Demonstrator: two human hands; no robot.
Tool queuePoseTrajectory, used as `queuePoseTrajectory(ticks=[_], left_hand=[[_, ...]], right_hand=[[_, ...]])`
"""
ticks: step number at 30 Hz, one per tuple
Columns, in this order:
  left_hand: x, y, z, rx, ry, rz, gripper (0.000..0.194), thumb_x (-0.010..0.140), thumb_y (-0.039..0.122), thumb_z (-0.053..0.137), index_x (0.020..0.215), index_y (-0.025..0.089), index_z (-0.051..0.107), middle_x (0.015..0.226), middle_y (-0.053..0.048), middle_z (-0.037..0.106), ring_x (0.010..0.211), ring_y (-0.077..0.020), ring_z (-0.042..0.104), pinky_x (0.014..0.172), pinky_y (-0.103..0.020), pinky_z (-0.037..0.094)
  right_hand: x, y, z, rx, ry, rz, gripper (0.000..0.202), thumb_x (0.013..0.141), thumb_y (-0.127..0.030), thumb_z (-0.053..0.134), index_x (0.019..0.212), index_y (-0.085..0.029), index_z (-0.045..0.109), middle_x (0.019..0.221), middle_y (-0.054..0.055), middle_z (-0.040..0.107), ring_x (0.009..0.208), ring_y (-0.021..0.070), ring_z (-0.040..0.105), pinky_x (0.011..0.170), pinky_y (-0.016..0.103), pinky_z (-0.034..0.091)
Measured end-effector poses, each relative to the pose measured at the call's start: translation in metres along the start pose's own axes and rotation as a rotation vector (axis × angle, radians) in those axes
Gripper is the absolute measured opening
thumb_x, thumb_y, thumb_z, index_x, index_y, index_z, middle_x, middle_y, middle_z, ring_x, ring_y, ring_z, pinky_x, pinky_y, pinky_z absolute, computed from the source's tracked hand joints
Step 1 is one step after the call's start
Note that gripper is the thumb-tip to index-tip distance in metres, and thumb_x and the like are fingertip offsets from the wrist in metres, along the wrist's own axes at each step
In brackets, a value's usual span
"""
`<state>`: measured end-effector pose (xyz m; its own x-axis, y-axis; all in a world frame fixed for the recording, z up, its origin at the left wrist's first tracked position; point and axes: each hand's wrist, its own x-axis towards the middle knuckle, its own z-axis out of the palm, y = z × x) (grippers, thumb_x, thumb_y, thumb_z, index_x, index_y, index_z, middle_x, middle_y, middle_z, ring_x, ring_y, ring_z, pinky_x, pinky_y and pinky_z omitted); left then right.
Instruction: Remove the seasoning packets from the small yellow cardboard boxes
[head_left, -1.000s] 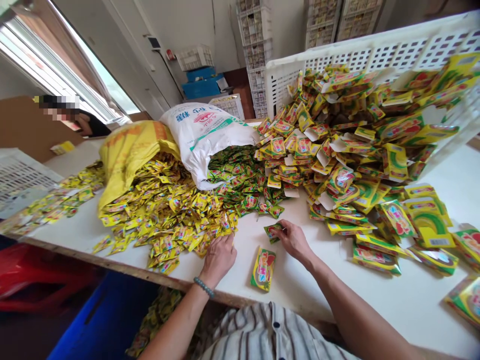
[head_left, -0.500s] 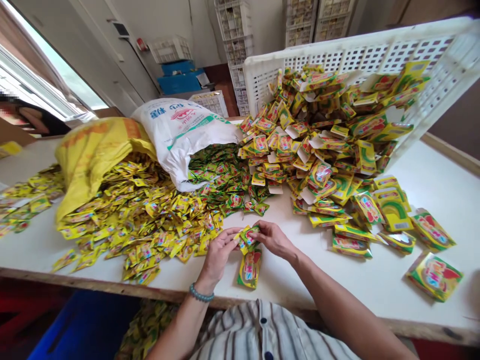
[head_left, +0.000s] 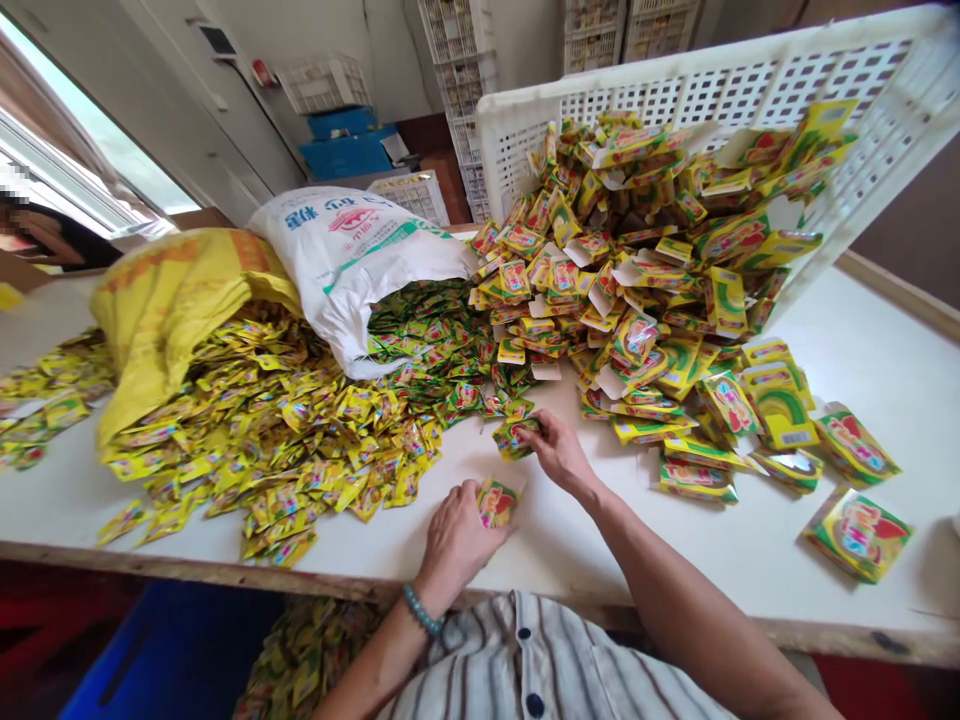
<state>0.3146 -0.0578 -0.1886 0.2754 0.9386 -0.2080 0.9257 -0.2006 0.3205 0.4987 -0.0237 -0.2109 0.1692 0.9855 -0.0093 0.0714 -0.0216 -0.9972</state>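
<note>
My left hand [head_left: 457, 540] is wrapped around a small yellow-and-green candy box [head_left: 496, 503] near the table's front edge. Its fingers cover much of the box. A little farther away, my right hand [head_left: 561, 452] pinches a green candy sachet [head_left: 514, 438]; whether it is one sachet or two I cannot tell. Just beyond that hand lies a heap of green sachets [head_left: 450, 365], spilling from a white woven sack [head_left: 352, 255]. To the left, yellow sachets [head_left: 300, 430] spread out of a yellow sack [head_left: 180, 300].
On the right, a tipped white plastic crate [head_left: 517, 150] spills many candy boxes [head_left: 630, 340] over the white table [head_left: 600, 560]. Several boxes lie loose at far right. Stacked crates [head_left: 457, 90] stand behind. A person [head_left: 60, 240] is at far left. Below the table is a blue bin [head_left: 180, 650].
My hands have moved apart. The left has dropped to the box that lay on the table and grips it; the right has shifted away toward the green heap, holding a green sachet.
</note>
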Motion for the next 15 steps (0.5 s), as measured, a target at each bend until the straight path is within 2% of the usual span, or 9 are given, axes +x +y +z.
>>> queuePoseTrajectory(ticks=[3,5,7,9,12,15], left_hand=[[0.008,-0.012,-0.004,-0.019,0.071,0.002,0.053,0.058,0.042,0.077,0.101,0.018,0.056,0.101,-0.012,0.062,0.098,-0.0294,0.06,0.085,-0.036,0.046],[0.013,-0.021,-0.004,-0.062,0.139,0.008,0.046,0.056,0.041,0.077,0.091,0.017,0.059,0.094,-0.011,0.062,0.093,-0.0295,0.06,0.082,-0.038,0.048],[0.016,-0.028,-0.001,-0.22,0.17,0.006,0.037,0.056,0.041,0.077,0.08,0.019,0.058,0.085,-0.007,0.062,0.084,-0.0264,0.061,0.076,-0.036,0.049],[0.018,-0.034,0.003,-0.516,0.09,-0.021,0.034,0.06,0.044,0.075,0.075,0.019,0.057,0.076,-0.003,0.063,0.074,-0.0219,0.062,0.068,-0.033,0.05],[0.018,-0.037,0.006,-0.993,-0.094,-0.14,0.043,0.061,0.052,0.074,0.078,0.017,0.058,0.069,-0.001,0.067,0.06,-0.0174,0.062,0.057,-0.029,0.049],[0.017,-0.037,0.004,-1.202,-0.113,-0.196,0.049,0.058,0.051,0.079,0.085,0.015,0.06,0.075,-0.004,0.071,0.061,-0.0175,0.066,0.057,-0.027,0.05]], right_hand=[[0.0,0.001,0.006,0.252,-0.03,0.046,0.03,0.074,-0.043,0.063,0.087,-0.018,0.055,0.079,0.003,0.063,0.075,0.0179,0.058,0.072,0.031,0.049],[-0.001,0.005,0.009,0.248,-0.074,0.068,0.03,0.073,-0.043,0.064,0.086,-0.018,0.056,0.079,0.003,0.064,0.075,0.0178,0.059,0.072,0.03,0.049],[-0.002,0.009,0.008,0.169,-0.126,0.086,0.028,0.073,-0.043,0.065,0.082,-0.018,0.056,0.075,0.001,0.063,0.073,0.0172,0.058,0.069,0.029,0.049],[-0.002,0.011,0.004,0.136,-0.2,0.1,0.028,0.072,-0.042,0.067,0.08,-0.017,0.057,0.073,0.0,0.063,0.072,0.0164,0.057,0.067,0.028,0.048],[-0.002,0.007,-0.004,0.181,-0.315,0.106,0.03,0.071,-0.042,0.071,0.08,-0.016,0.058,0.074,0.0,0.063,0.071,0.0154,0.057,0.067,0.028,0.047],[-0.003,-0.002,-0.008,0.266,-0.319,0.099,0.035,0.071,-0.045,0.073,0.081,-0.016,0.058,0.075,0.0,0.063,0.07,0.0143,0.058,0.069,0.028,0.047]])
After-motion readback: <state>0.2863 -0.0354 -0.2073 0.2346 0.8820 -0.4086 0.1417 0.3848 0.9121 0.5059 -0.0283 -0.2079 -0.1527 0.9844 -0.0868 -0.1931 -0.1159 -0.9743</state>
